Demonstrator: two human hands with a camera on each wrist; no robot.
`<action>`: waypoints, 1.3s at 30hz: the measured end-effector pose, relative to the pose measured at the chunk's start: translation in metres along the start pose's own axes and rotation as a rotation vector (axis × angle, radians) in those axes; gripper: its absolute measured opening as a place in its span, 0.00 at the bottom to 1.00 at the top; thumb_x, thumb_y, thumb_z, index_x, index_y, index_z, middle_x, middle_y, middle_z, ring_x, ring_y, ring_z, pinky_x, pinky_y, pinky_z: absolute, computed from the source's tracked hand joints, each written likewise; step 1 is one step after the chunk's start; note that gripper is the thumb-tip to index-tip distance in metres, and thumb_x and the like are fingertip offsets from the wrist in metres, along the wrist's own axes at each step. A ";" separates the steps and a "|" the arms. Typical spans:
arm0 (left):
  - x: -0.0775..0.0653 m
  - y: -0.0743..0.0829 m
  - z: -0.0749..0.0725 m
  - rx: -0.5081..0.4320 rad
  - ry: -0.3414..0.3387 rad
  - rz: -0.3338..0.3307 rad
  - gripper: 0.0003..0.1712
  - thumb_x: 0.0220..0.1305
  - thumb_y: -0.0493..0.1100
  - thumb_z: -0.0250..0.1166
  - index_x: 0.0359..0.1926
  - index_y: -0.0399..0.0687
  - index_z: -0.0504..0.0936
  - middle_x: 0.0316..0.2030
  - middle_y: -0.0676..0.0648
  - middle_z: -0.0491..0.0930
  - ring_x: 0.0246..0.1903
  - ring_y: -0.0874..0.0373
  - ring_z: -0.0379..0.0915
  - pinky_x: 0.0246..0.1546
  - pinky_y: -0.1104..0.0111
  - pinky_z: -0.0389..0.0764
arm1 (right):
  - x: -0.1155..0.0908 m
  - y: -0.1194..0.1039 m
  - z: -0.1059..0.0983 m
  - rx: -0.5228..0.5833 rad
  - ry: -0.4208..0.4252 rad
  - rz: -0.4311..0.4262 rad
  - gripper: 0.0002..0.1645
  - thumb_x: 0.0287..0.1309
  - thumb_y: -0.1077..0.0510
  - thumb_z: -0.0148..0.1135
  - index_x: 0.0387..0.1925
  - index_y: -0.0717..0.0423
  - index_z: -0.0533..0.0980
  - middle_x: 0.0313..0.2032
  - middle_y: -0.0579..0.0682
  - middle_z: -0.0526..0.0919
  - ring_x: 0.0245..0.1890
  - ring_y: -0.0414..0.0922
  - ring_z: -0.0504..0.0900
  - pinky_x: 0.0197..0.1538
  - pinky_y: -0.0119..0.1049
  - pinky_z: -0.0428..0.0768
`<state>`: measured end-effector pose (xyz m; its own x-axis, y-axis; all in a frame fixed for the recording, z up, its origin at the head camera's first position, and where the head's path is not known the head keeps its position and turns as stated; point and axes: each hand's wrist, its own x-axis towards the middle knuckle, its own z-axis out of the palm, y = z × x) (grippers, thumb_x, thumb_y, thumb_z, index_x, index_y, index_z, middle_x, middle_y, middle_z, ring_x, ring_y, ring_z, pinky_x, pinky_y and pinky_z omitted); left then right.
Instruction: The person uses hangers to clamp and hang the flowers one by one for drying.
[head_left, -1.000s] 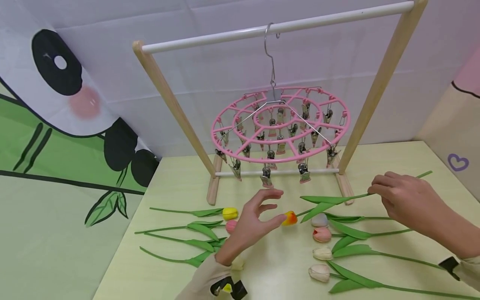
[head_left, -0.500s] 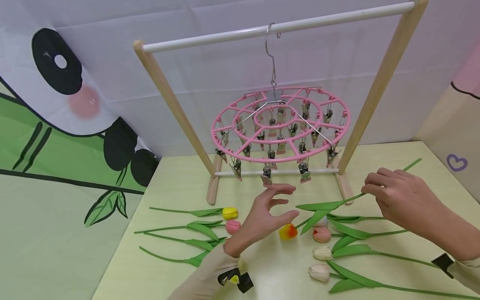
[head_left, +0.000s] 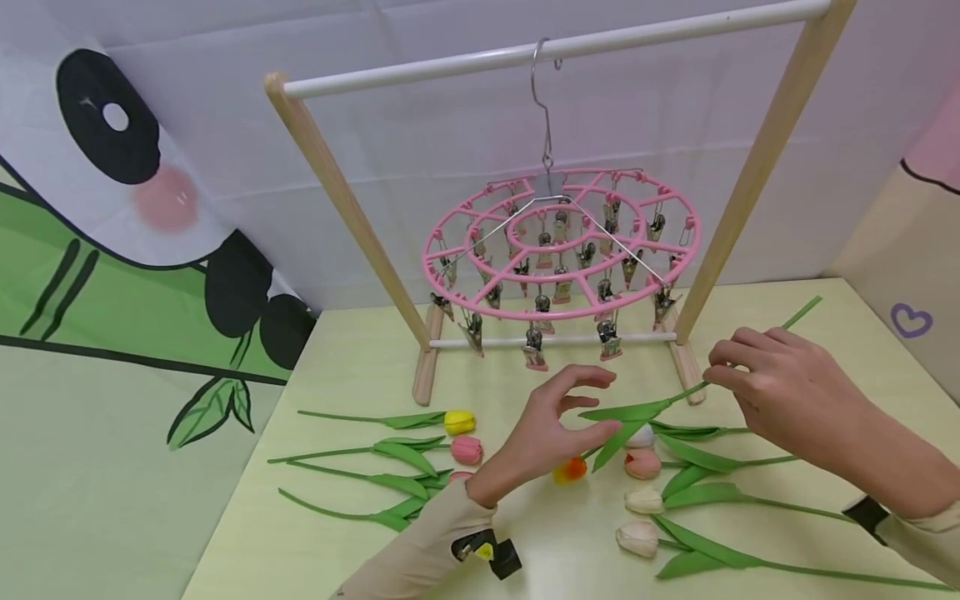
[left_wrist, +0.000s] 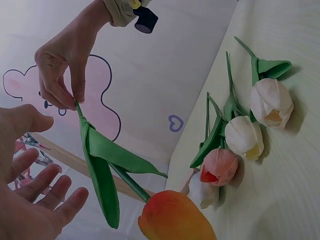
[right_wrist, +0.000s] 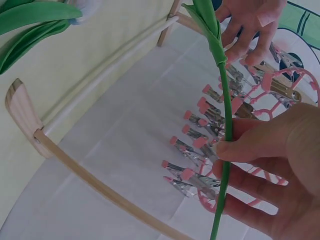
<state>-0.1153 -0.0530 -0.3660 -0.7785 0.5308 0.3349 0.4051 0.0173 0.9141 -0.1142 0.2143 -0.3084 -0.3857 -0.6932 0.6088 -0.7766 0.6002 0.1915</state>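
Note:
An orange-yellow artificial tulip is held above the table, its blossom low and its stem slanting up to the right. My right hand pinches that stem between thumb and fingers; the right wrist view shows the thumb against the green stem. Beside the tulip's leaves is my left hand, fingers spread and thumb apart, gripping nothing. A gap shows between this hand and the leaves in the left wrist view. From the head, the left hand covers part of the blossom and short stem.
A pink round clip hanger with several metal clips hangs from the white bar of a wooden rack behind the hands. Several tulips lie at right, including a pink one; others lie at left, including a yellow one.
The right hand has moved left with the tulip, whose blossom is lower and stem end has tilted up. The left hand has shifted right, staying beside the tulip.

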 end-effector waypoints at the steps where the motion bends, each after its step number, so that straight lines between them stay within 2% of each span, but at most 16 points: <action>1: 0.001 -0.004 0.001 -0.004 0.000 0.008 0.27 0.57 0.31 0.66 0.58 0.40 0.70 0.55 0.41 0.72 0.57 0.56 0.67 0.55 0.59 0.75 | 0.002 -0.001 0.000 -0.001 0.001 -0.005 0.37 0.67 0.58 0.22 0.21 0.58 0.79 0.26 0.50 0.79 0.27 0.48 0.75 0.25 0.43 0.76; 5: 0.003 -0.013 0.003 -0.019 0.000 0.036 0.27 0.57 0.32 0.66 0.58 0.42 0.70 0.55 0.43 0.72 0.57 0.55 0.68 0.55 0.62 0.75 | 0.009 -0.005 -0.002 -0.006 0.013 -0.027 0.36 0.68 0.60 0.22 0.20 0.59 0.79 0.25 0.50 0.78 0.26 0.48 0.76 0.26 0.44 0.77; 10: 0.005 -0.011 0.009 -0.038 -0.001 0.059 0.26 0.58 0.32 0.66 0.57 0.41 0.71 0.54 0.43 0.73 0.56 0.58 0.69 0.53 0.63 0.77 | 0.014 -0.011 -0.003 -0.003 0.014 -0.053 0.35 0.67 0.63 0.23 0.19 0.60 0.78 0.25 0.51 0.78 0.26 0.49 0.76 0.26 0.43 0.77; 13: 0.006 -0.009 0.012 -0.054 0.004 0.070 0.25 0.57 0.31 0.66 0.57 0.39 0.71 0.53 0.41 0.73 0.55 0.53 0.70 0.52 0.63 0.77 | 0.017 -0.014 -0.004 -0.004 0.008 -0.065 0.29 0.62 0.67 0.30 0.19 0.61 0.78 0.25 0.52 0.79 0.27 0.50 0.76 0.26 0.43 0.76; 16: 0.006 -0.006 0.014 -0.053 0.002 0.076 0.26 0.57 0.30 0.66 0.57 0.39 0.71 0.53 0.41 0.73 0.56 0.50 0.70 0.51 0.64 0.78 | 0.019 -0.017 -0.006 -0.014 0.012 -0.076 0.29 0.65 0.66 0.31 0.20 0.63 0.78 0.25 0.52 0.78 0.26 0.50 0.75 0.25 0.43 0.75; 19: 0.008 -0.003 0.016 -0.041 -0.012 0.076 0.26 0.57 0.31 0.66 0.57 0.41 0.71 0.53 0.42 0.73 0.55 0.53 0.70 0.50 0.65 0.79 | 0.022 -0.021 -0.006 -0.030 0.023 -0.081 0.37 0.73 0.60 0.25 0.19 0.62 0.78 0.24 0.51 0.78 0.26 0.50 0.75 0.25 0.43 0.75; 21: 0.009 -0.001 0.017 -0.037 -0.020 0.077 0.26 0.58 0.32 0.66 0.57 0.42 0.71 0.52 0.44 0.74 0.54 0.55 0.70 0.49 0.64 0.79 | 0.023 -0.022 -0.007 -0.033 0.027 -0.082 0.38 0.75 0.57 0.24 0.18 0.62 0.78 0.24 0.51 0.78 0.26 0.49 0.75 0.26 0.43 0.75; 30: 0.013 0.004 0.023 -0.020 -0.013 0.116 0.25 0.57 0.31 0.66 0.57 0.41 0.72 0.51 0.45 0.75 0.50 0.62 0.73 0.46 0.68 0.80 | 0.031 -0.028 -0.007 -0.005 0.029 -0.094 0.35 0.68 0.66 0.24 0.18 0.61 0.78 0.24 0.51 0.78 0.27 0.50 0.75 0.29 0.43 0.75; 34: 0.015 0.011 0.026 0.010 0.002 0.148 0.24 0.57 0.30 0.65 0.55 0.39 0.73 0.49 0.43 0.76 0.49 0.59 0.73 0.44 0.68 0.81 | 0.034 -0.031 -0.009 -0.020 0.010 -0.106 0.37 0.70 0.65 0.22 0.18 0.61 0.78 0.25 0.52 0.77 0.28 0.51 0.76 0.30 0.45 0.77; 37: 0.015 0.025 0.026 0.025 0.016 0.173 0.21 0.56 0.27 0.64 0.52 0.34 0.73 0.47 0.40 0.76 0.48 0.53 0.74 0.43 0.66 0.82 | 0.036 -0.033 -0.010 -0.025 0.004 -0.118 0.38 0.70 0.66 0.21 0.18 0.62 0.78 0.25 0.53 0.77 0.29 0.52 0.76 0.31 0.45 0.77; 39: 0.016 0.025 0.027 0.040 0.025 0.190 0.21 0.56 0.27 0.64 0.52 0.34 0.74 0.47 0.40 0.76 0.48 0.51 0.74 0.42 0.66 0.82 | 0.037 -0.034 -0.011 -0.028 0.005 -0.125 0.37 0.70 0.66 0.21 0.18 0.62 0.77 0.25 0.53 0.78 0.29 0.53 0.77 0.32 0.46 0.77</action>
<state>-0.1047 -0.0207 -0.3438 -0.6977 0.5061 0.5069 0.5644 -0.0473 0.8241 -0.0963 0.1725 -0.2842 -0.2846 -0.7614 0.5824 -0.8042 0.5203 0.2872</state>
